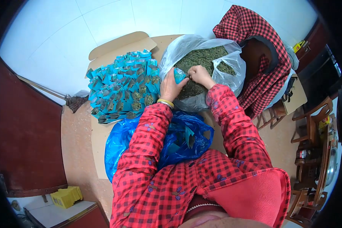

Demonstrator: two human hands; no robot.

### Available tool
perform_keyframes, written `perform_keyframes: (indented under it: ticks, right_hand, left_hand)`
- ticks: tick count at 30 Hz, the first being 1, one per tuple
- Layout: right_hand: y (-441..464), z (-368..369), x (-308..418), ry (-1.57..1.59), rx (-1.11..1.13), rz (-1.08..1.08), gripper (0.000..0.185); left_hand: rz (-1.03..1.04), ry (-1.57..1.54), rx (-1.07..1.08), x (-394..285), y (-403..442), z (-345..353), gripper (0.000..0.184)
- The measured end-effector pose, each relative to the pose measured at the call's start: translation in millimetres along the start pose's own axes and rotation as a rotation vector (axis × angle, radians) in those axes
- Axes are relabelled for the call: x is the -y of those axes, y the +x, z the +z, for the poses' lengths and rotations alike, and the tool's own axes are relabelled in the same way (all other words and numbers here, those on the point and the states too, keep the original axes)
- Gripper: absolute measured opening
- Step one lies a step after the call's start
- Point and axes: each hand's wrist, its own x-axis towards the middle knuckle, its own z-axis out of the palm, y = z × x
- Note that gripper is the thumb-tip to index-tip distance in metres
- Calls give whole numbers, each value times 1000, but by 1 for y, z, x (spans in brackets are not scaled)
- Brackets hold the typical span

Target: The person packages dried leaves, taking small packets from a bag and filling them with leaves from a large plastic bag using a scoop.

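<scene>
My left hand (pixel 170 88) is closed around a small blue packet (pixel 179 75) over a clear plastic bag (pixel 170 55). Dried green herb (pixel 203 57), chopped or crumbled, fills much of that bag. Right beside the packet's mouth, my right hand (pixel 200 76) has its fingers pinched together; what they grip is too small to make out. To the left, many blue packets (pixel 121 85) stand packed close in an open cardboard box (pixel 119 45), several showing dried plant matter at their tops. Below my wrists lies a blue plastic bag (pixel 182 146) with more blue packets inside.
A red-and-black checked cloth (pixel 250 22) drapes over something at the right of the herb bag. Wooden chairs (pixel 311 117) stand at far right. A yellow object (pixel 67 197) rests on a white-topped cabinet (pixel 60 216) at lower left. The wall (pixel 155 17) is behind.
</scene>
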Motion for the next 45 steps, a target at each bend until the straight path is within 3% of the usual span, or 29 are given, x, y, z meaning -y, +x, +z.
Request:
perform_keyframes:
  ticks: [3, 8, 11, 15, 20, 22, 23, 28, 30, 32, 39, 41, 42, 44, 45]
  right_hand:
    - [-3, -16, 2, 4, -187, -48, 22]
    - [-37, -51, 33, -38, -292, -167, 18]
    - [-63, -55, 51, -332, -477, -577, 10]
    - [-76, -54, 62, -500, -463, -705, 10]
    - [-52, -58, 45, -667, -395, -467, 11]
    - [-43, -55, 53, -810, 84, -83, 15]
    - [-31, -45, 43, -704, 113, -95, 23]
    - [16, 20, 4, -382, -55, -140, 18]
    - [29, 16, -5, 17, -69, -34, 20]
    - [26, 4, -7, -10, -86, -2, 22]
    - [-31, -65, 48, -62, -197, -141, 21]
    - [-48, -66, 61, -225, -287, -358, 17]
    - [-56, -63, 65, -226, -288, -358, 17]
    - [-68, -56, 72, -573, -384, -560, 13]
    - [-72, -52, 74, -595, -430, -669, 13]
  left_hand:
    - [-41, 14, 39, -5, 0, -4, 81]
    - [-41, 35, 61, -9, 1, -6, 82]
    - [-42, 48, 66, -9, 1, -6, 84]
    - [-51, 60, 88, -9, 1, -6, 85]
    - [-47, 52, 73, -6, 0, -5, 85]
    - [-46, 55, 69, -7, 1, -7, 84]
    - [-74, 51, 97, -7, 2, -7, 85]
    - [-116, 44, 112, -6, 2, -7, 83]
    - [-97, 44, 94, -4, 2, -7, 82]
    - [-71, 29, 79, -3, 1, -4, 81]
    - [-64, 34, 60, -3, 2, -3, 81]
    - [-57, 38, 57, -3, 2, -2, 81]
    - [-52, 42, 54, -3, 2, -2, 82]
    - [-53, 44, 53, -3, 1, -2, 83]
    - [-53, 46, 52, -3, 1, -2, 83]
